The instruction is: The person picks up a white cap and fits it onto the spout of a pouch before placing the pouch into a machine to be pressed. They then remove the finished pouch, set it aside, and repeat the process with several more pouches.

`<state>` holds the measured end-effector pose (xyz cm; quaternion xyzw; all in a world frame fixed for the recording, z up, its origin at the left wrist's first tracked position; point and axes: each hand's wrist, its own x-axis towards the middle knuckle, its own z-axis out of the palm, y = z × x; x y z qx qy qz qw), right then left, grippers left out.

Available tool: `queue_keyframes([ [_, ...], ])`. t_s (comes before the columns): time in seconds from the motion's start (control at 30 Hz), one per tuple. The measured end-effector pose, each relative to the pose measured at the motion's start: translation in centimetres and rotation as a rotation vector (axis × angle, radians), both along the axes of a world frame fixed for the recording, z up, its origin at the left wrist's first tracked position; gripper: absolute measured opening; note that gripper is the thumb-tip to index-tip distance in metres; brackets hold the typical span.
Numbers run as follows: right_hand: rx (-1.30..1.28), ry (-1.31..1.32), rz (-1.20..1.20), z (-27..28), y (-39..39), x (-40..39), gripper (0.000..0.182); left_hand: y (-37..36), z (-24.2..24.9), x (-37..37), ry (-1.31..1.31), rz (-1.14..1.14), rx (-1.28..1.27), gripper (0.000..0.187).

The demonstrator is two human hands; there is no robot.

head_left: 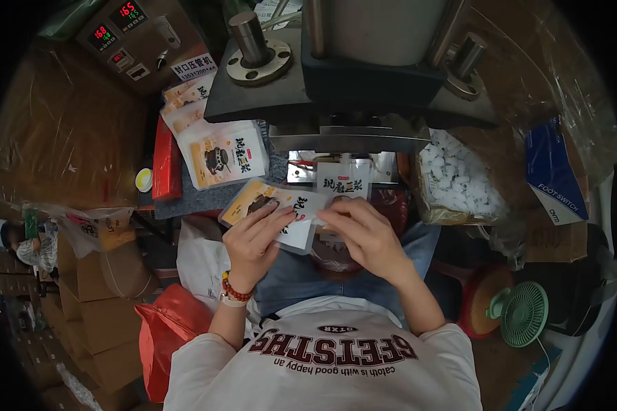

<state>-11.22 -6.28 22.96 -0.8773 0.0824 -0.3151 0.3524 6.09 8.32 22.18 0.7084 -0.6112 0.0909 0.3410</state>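
Note:
A printed plastic pouch [300,236], white and orange with dark lettering, lies slanted in my left hand [253,236], its fingers closed over the front. My right hand [363,233] is in a pinch at this pouch's right edge; whatever lies between its fingertips is too small or hidden to name. Just beyond my hands, a second pouch [343,181] hangs upright at the metal jaw of the press [353,133]. Its lower part is partly covered by my right hand.
Stacked pouches [216,161] lie on a grey cloth at the left, beside a red box [166,161] and a small yellow-and-white cap [144,180]. A box of small white plastic pieces [456,175] stands right. A green fan [524,314] is low right.

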Motion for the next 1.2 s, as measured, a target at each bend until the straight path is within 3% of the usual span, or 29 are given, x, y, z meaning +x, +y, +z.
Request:
queue_keyframes([
  [0.03, -0.183, 0.052, 0.045, 0.8, -0.1, -0.6, 0.035, 0.0, 0.3, -0.1, 0.001, -0.051, 0.008, 0.045],
  [0.1, -0.26, 0.09, 0.03, 1.6, -0.4, -1.2, 0.036, -0.3, 0.2, -0.6, 0.004, -0.113, 0.015, 0.045],
  [0.17, -0.337, 0.131, 0.018, 1.8, -0.8, -1.4, 0.037, -1.0, -0.8, -1.6, 0.342, -0.18, 0.07, 0.033],
  [0.2, -0.264, 0.053, -0.065, 1.8, -1.3, -1.3, 0.037, -1.8, -2.4, -2.4, 0.544, -0.14, 0.063, 0.016],
  [0.23, -0.191, -0.026, -0.145, 1.8, -1.6, -1.2, 0.036, -2.5, -4.0, -2.7, 0.546, -0.141, 0.062, 0.016],
  [0.3, -0.099, -0.123, -0.279, 2.0, -2.9, -2.6, 0.039, -4.1, -6.8, -2.9, 1.019, -0.062, 0.337, 0.019],
  [0.33, -0.123, -0.147, -0.374, 2.0, -4.0, -3.6, 0.033, -5.4, -7.2, -3.2, 1.278, -0.06, 0.292, 0.026],
  [0.37, -0.083, -0.1, -0.487, 2.0, -5.0, -4.7, 0.03, -6.2, -7.1, -3.1, 1.279, -0.061, 0.291, 0.026],
  [0.43, 0.025, -0.03, -0.72, 1.6, -6.9, -5.9, 0.022, -8.0, -5.4, -2.7, 1.656, -0.096, 0.234, 0.018],
  [0.47, 0.025, -0.028, -0.718, 0.9, -8.0, -5.9, 0.022, -8.9, -4.7, -2.6, 1.731, -0.131, 0.183, 0.019],
  [0.53, -0.345, 0.27, -0.887, -1.5, -9.8, -5.7, 0.021, -9.9, -5.4, -1.8, 1.788, -0.138, 0.187, 0.019],
  [0.57, -0.341, 0.27, -0.885, -2.6, -10.1, -5.8, 0.021, -10.1, -5.6, -1.6, 1.841, -0.149, 0.193, 0.019],
  [0.7, -0.231, 0.413, -0.756, -4.0, -11.1, -6.2, 0.023, -10.0, -6.0, -1.2, 1.676, -0.111, 0.229, 0.021],
  [0.73, -0.22, 0.412, -0.725, -4.0, -11.1, -6.4, 0.024, -9.7, -6.2, -0.2, 1.41, -0.135, 0.234, 0.034],
  [0.8, -0.207, 0.318, -0.768, -4.1, -11.4, -6.7, 0.022, -8.0, -5.0, 2.7, 0.753, 0.275, 0.187, 0.056],
  [0.87, -0.184, 0.232, -0.808, -3.9, -10.8, -7.0, 0.021, -5.6, -3.9, 5.4, -0.364, 0.581, 0.152, 0.079],
  [0.93, 0.372, -0.22, -0.648, -2.3, -9.2, -6.4, 0.019, -2.1, -6.5, 7.6, -0.22, 0.4, 0.35, 0.082],
  [0.97, 0.376, -0.221, -0.647, -1.5, -8.1, -6.1, 0.019, -0.9, -7.3, 7.9, -0.18, 0.273, 0.406, 0.079],
  [1.0, 0.546, -0.301, -0.493, -0.6, -6.9, -5.7, 0.022, -0.2, -6.1, 7.3, -0.201, 0.154, 0.384, 0.064],
  [1.1, 0.851, -0.436, 0.021, 0.4, -4.0, -4.5, 0.026, 0.9, -6.1, 5.5, -0.082, 0.134, 0.16, 0.045],
  [1.13, 0.888, -0.444, 0.098, 0.2, -2.9, -3.7, 0.028, 0.8, -5.5, 4.6, -0.08, 0.133, 0.16, 0.045],
  [1.2, 0.949, -0.336, 0.174, -0.4, -1.3, -1.9, 0.025, 0.3, -4.1, 3.1, 0.197, 0.106, 0.035, 0.043],
])
